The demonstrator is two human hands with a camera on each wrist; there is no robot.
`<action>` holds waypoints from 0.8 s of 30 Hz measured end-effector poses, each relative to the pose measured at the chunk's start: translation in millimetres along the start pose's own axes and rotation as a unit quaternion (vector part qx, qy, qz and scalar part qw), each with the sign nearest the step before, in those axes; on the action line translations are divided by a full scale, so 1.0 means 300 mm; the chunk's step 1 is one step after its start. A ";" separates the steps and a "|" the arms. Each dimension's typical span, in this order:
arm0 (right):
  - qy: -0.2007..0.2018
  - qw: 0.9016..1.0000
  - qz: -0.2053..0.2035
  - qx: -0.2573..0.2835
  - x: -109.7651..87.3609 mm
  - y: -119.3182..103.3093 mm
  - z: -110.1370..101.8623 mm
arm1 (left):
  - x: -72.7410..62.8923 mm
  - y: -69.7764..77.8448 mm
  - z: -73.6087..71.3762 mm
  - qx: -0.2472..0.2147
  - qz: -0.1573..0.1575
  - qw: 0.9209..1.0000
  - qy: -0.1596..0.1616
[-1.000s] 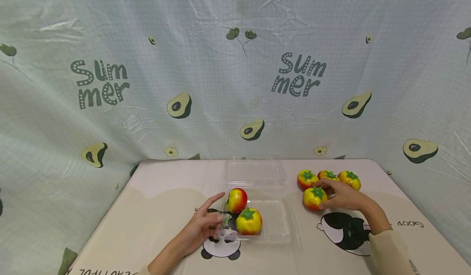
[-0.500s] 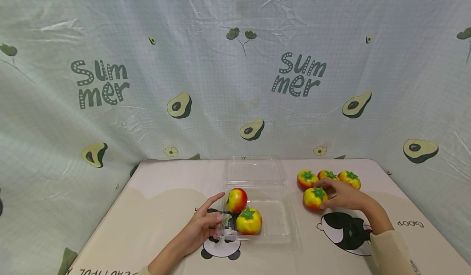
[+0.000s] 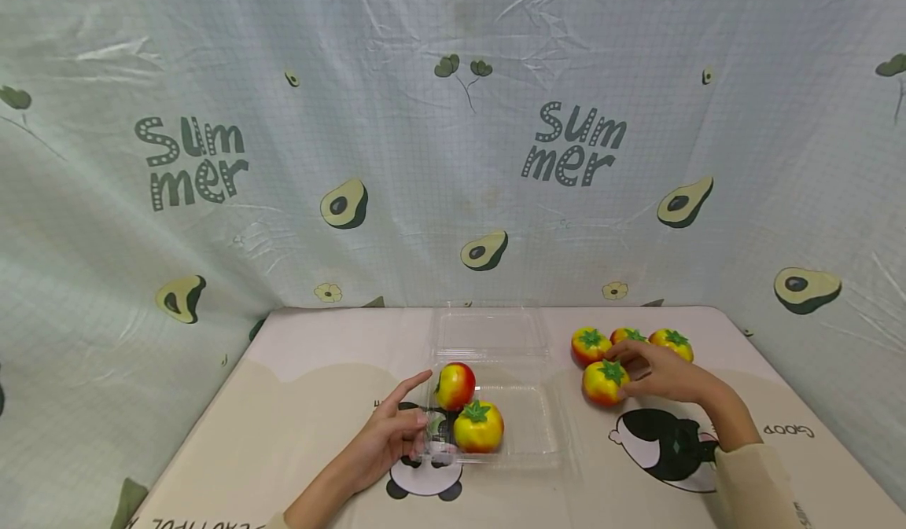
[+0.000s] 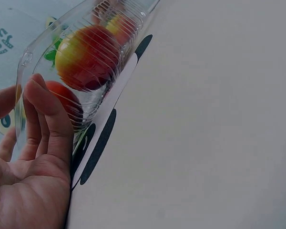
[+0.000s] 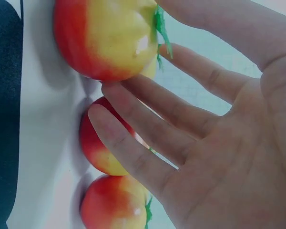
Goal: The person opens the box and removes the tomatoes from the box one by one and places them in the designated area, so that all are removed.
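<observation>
Nearest me, the left hand [image 3: 382,444] rests at the left wall of a clear, thin plastic rectangular box [image 3: 535,419]; from my feeds I cannot tell whether any finger pinches the rim. The box looks light, so a hard push there could skid it across the beige printed tabletop [image 3: 311,403]. Both fruits inside sit toward its left: a glossy, round yellow-and-red near fruit [image 3: 479,435] with its green star-shaped cap upward, and behind it a matching tipped fruit [image 3: 457,386] on its side. A jolt could roll that one across the box.

To the right of the box, on the tabletop, I have the front fruit [image 3: 602,387], same colours, cap up. The right hand [image 3: 658,373] is spread wide around it, thumb on the near side, fingers long and loose, palm well apart — I cannot confirm any firm hold. Uneven fingertip pressure on that smooth skin could spin it away; lifted like this, it might slip.

Just beyond are the left rear fruit [image 3: 589,345], middle rear fruit [image 3: 625,334] and right rear fruit [image 3: 671,344]. The fingers partly cover the middle one, so a careless sweep could scatter them.

Farthest, the clear plastic lid [image 3: 488,332] lies back by the pale printed curtain [image 3: 396,262]; tipping the box might swing it over.
</observation>
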State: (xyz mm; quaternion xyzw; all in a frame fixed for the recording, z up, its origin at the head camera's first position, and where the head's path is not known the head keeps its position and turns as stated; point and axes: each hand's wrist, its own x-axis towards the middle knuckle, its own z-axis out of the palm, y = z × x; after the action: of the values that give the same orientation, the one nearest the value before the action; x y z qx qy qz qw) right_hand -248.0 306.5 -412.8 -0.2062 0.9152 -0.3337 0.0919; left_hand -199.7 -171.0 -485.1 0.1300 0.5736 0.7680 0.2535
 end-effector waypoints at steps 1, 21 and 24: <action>0.000 1.000 -0.001 0.001 0.000 0.000 -0.002 | 0.000 0.000 0.000 0.000 0.000 1.000 0.000; 0.022 0.999 -0.009 -0.026 -0.006 -0.035 -0.019 | -0.002 0.003 0.002 0.001 0.000 1.000 0.001; 0.025 0.999 -0.010 -0.028 -0.007 -0.041 -0.021 | -0.002 0.003 0.002 0.002 -0.001 1.000 0.001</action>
State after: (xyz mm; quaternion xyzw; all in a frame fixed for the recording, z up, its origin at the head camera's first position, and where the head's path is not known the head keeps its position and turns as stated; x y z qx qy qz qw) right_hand -244.0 302.6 -399.9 -0.2092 0.9242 -0.3139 0.0601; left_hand -199.2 -171.1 -484.1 0.1290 0.5754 0.7671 0.2529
